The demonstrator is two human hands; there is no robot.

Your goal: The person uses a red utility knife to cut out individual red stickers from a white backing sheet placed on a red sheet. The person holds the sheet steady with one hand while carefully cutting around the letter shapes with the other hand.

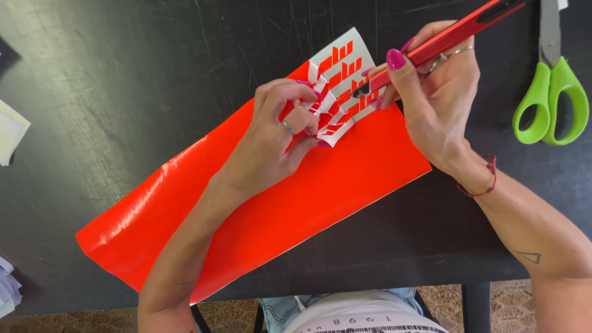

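Item: sheet of glossy orange-red vinyl (259,209), long and rectangular, lying diagonally across the black table (123,74) from near the front edge up toward the back right; its surface is smooth and throws a white glare along the lower left part. At its upper end the coloured film is partly stripped, baring white backing paper (354,52) on which small cut orange shapes remain in rows. Left hand (277,132): fingers curled, pinching a lifted web of waste film between fingertips, apparently to keep it taut and clear of the shapes; ring on one finger. Right hand (441,92): closed in a pen-like grip round a slim red craft knife (444,34), thumb pressed on its top, the dark tip set among the cut shapes, a hold that suits fine picking. Beside it, near the table's back right corner: scissors (550,80) with lime-green loop handles, lying flat, untouched. Table top matt, scratched. Pale paper scraps (9,132) at the left edge.
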